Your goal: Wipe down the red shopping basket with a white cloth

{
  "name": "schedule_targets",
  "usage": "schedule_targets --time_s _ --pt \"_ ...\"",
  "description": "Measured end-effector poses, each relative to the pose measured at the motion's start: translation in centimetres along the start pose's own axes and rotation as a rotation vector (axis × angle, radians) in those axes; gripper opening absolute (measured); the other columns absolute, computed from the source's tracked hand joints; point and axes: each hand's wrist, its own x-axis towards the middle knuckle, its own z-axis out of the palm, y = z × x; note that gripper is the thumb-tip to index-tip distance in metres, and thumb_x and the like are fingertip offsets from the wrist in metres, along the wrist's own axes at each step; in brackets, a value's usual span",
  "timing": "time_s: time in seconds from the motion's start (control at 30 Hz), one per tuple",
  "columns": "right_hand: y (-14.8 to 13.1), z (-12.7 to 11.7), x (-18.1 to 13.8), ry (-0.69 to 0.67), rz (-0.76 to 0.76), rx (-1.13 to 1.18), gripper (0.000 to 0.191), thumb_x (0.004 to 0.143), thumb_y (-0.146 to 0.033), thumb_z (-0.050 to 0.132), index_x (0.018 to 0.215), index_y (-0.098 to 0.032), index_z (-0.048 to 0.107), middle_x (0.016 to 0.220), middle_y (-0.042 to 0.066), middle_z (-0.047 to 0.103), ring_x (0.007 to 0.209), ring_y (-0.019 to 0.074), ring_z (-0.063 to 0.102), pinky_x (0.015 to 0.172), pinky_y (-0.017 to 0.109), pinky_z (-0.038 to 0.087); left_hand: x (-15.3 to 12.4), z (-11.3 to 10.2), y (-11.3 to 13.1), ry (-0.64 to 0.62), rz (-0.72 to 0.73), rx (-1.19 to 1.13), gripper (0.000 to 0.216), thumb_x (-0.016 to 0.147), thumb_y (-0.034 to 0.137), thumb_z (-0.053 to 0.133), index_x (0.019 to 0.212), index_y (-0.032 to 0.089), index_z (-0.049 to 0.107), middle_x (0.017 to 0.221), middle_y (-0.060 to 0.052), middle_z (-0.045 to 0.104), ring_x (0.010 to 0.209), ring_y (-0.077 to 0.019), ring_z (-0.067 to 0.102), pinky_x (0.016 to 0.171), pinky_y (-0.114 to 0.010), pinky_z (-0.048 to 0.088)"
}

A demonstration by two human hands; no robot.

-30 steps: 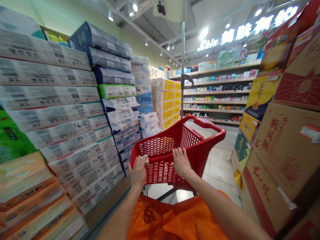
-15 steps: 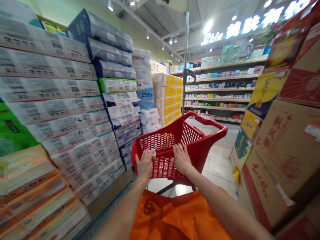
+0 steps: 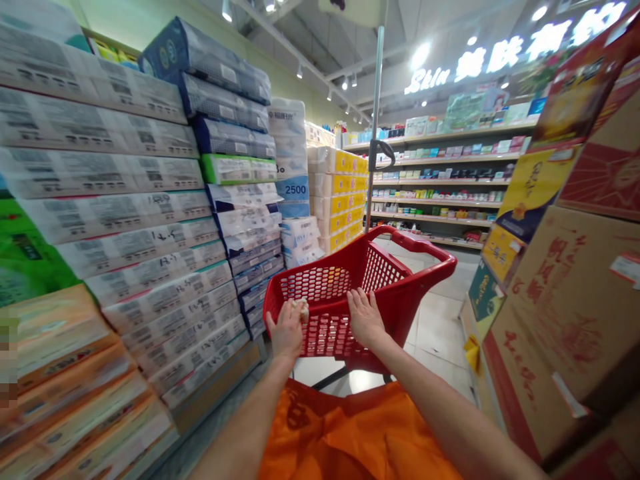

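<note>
A red plastic shopping cart [image 3: 325, 337] with perforated sides stands just in front of me, its handle [image 3: 425, 250] away to the right. My left hand [image 3: 287, 330] is at the near left corner of the basket, closed around a crumpled whitish cloth or tissue [image 3: 303, 310] that pokes out by the fingers. On the near rim rests my right hand [image 3: 366, 317], fingers stretched out over the edge and nothing visible in it. Part of the left fingers is hidden.
Stacked white paper packs [image 3: 150, 217] line the left, with orange packs [image 3: 75, 360] lower down. Cardboard cartons [image 3: 580, 287] stack on the right. A metal pole [image 3: 376, 100] rises behind the cart. Cosmetics shelves [image 3: 435, 180] fill the back wall, beyond the tiled floor [image 3: 433, 327].
The view has shifted slightly, so the stacks and shelves sit a little differently. Both hands keep their places at the cart.
</note>
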Motion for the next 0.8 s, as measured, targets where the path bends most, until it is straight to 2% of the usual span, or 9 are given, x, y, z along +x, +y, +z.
schedule_targets --time_s 0.13,0.2,0.27,0.37,0.43,0.5,0.63,0.7,0.8 --pt "-0.2 0.1 0.0 0.034 -0.005 -0.006 0.061 0.075 -0.014 0.035 0.135 -0.005 0.027 0.14 0.012 0.028 0.131 0.0267 0.014 0.106 0.045 0.005 0.8 0.3 5.3 -0.047 0.207 -0.087 0.044 0.082 0.012 0.033 0.12 0.028 0.047 0.134 -0.006 0.042 0.123 -0.0183 0.036 0.103 -0.055 0.015" --pt "-0.1 0.2 -0.1 0.055 -0.007 -0.01 0.059 0.076 -0.013 0.034 0.135 -0.006 0.027 0.14 0.012 0.028 0.131 0.0259 0.015 0.106 0.045 0.006 0.9 0.3 6.2 -0.043 0.259 -0.108 0.044 0.082 0.013 0.033 0.12 0.029 0.046 0.134 -0.005 0.042 0.124 -0.0177 0.036 0.103 -0.056 0.015" --pt "0.1 0.2 -0.1 0.053 -0.009 -0.01 0.06 0.075 -0.012 0.034 0.135 -0.006 0.026 0.141 0.011 0.027 0.131 0.0253 0.014 0.106 0.045 0.006 0.6 0.3 4.6 -0.023 0.224 -0.09 0.044 0.082 0.012 0.032 0.121 0.029 0.046 0.133 -0.005 0.043 0.123 -0.0176 0.037 0.103 -0.056 0.014" --pt "0.2 0.3 -0.2 0.03 -0.01 0.003 0.064 0.073 -0.01 0.036 0.136 -0.006 0.025 0.141 0.011 0.027 0.131 0.0255 0.013 0.106 0.045 0.005 -0.2 0.1 -0.2 0.011 0.064 -0.008 0.043 0.083 0.013 0.031 0.121 0.026 0.047 0.132 -0.008 0.045 0.121 -0.0195 0.04 0.103 -0.057 0.013" --pt "0.1 0.3 -0.1 0.025 -0.006 0.009 0.065 0.072 -0.01 0.036 0.135 -0.005 0.025 0.141 0.012 0.027 0.131 0.0262 0.012 0.106 0.045 0.004 -0.5 0.0 -2.3 0.028 -0.025 0.041 0.042 0.083 0.014 0.031 0.12 0.025 0.048 0.131 -0.01 0.045 0.119 -0.021 0.042 0.102 -0.058 0.013" --pt "-0.1 0.2 0.0 0.026 0.0 0.01 0.065 0.072 -0.011 0.037 0.135 -0.004 0.025 0.141 0.013 0.027 0.131 0.0269 0.012 0.106 0.046 0.004 -0.5 0.0 -2.1 0.03 -0.029 0.051 0.042 0.083 0.014 0.032 0.121 0.024 0.048 0.132 -0.01 0.044 0.12 -0.0214 0.041 0.102 -0.058 0.013" --pt "-0.3 0.1 -0.1 0.04 -0.008 0.004 0.063 0.073 -0.012 0.037 0.134 -0.004 0.027 0.14 0.014 0.027 0.131 0.0266 0.014 0.106 0.046 0.004 0.2 0.2 2.8 -0.013 0.152 -0.025 0.046 0.08 0.011 0.035 0.122 0.027 0.046 0.134 -0.008 0.041 0.123 -0.0203 0.037 0.103 -0.056 0.014" --pt "-0.2 0.0 -0.1 0.051 -0.015 0.001 0.062 0.074 -0.013 0.036 0.134 -0.004 0.027 0.14 0.013 0.028 0.131 0.0263 0.015 0.106 0.045 0.005 0.4 0.2 4.0 -0.024 0.196 -0.05 0.047 0.08 0.01 0.036 0.122 0.028 0.045 0.135 -0.007 0.04 0.124 -0.0201 0.036 0.103 -0.056 0.015" --pt "0.0 0.1 -0.2 0.037 -0.016 0.007 0.064 0.073 -0.011 0.037 0.135 -0.005 0.026 0.14 0.012 0.028 0.131 0.0263 0.014 0.106 0.045 0.005 -0.1 0.1 1.7 -0.013 0.132 -0.018 0.046 0.08 0.011 0.034 0.122 0.028 0.046 0.134 -0.007 0.041 0.123 -0.0202 0.037 0.103 -0.056 0.015"
